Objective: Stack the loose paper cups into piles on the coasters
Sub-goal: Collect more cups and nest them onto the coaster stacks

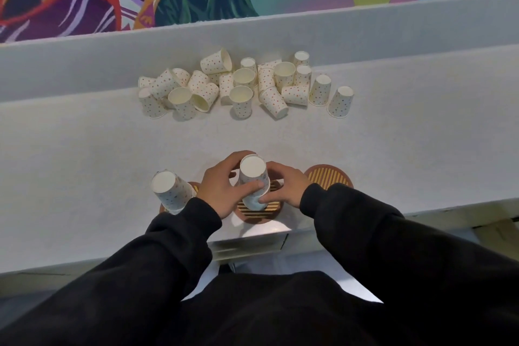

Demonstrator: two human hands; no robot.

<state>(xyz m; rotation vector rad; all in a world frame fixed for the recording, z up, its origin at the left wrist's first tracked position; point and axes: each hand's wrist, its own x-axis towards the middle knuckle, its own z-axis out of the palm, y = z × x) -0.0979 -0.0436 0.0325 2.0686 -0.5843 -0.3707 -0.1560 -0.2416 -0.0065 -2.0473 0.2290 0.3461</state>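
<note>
Hands: the left hand point(222, 191) and right hand point(283, 187) both curled round the sides of one inverted cup pile point(252, 174), thumbs on its near side.
Held pile: it stood base-up on the middle coaster point(258, 213), long axis near upright.
Other coasters: the left coaster point(194, 186) carried a second pile point(171, 189); the right coaster point(328, 178) lay bare.
Loose cups point(241, 87): a scattered heap lay straight ahead on the grey counter point(393, 135), well beyond both hands.
Nearer hand: neither clearly, since the heap sat roughly centred, so either could likely reach it.
</note>
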